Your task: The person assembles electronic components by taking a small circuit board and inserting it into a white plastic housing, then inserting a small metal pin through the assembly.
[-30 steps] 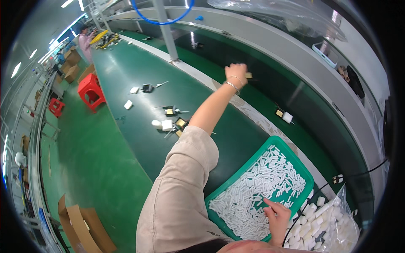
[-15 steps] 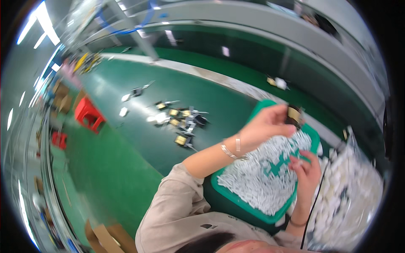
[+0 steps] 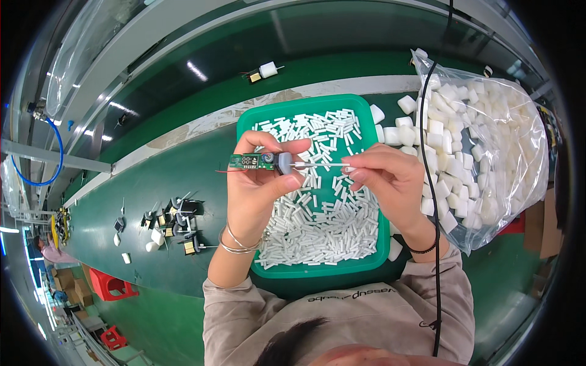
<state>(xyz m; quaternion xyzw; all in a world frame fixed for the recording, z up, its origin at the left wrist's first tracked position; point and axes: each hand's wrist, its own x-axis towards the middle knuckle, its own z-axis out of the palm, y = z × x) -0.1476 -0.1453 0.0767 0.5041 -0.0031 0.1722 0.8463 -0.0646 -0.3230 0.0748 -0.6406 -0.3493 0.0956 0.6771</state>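
Observation:
My left hand (image 3: 253, 189) pinches a small electronic assembly with a green circuit board (image 3: 250, 161), a grey round end piece (image 3: 285, 163) and a thin rod (image 3: 317, 164) pointing right. At the rod's far end, my right hand (image 3: 390, 180) is closed, thumb and fingertips together on a small white tube (image 3: 349, 169). Whether the tube sits around the rod or beside it, I cannot tell. Both hands are above a green tray (image 3: 317, 272) holding many loose white tubes (image 3: 323, 241).
A clear plastic bag (image 3: 525, 134) of white blocks lies right of the tray, some blocks spilled beside it. A black cable (image 3: 434, 268) hangs in front of it. Similar assemblies (image 3: 177, 216) lie left on the green table, another (image 3: 262, 72) beyond the pale strip. A red stool (image 3: 110, 285) stands left.
The view has swung toward the tray. My right hand has risen from the tubes to the rod's end, and the assembly in my left hand now lies level with its circuit board showing.

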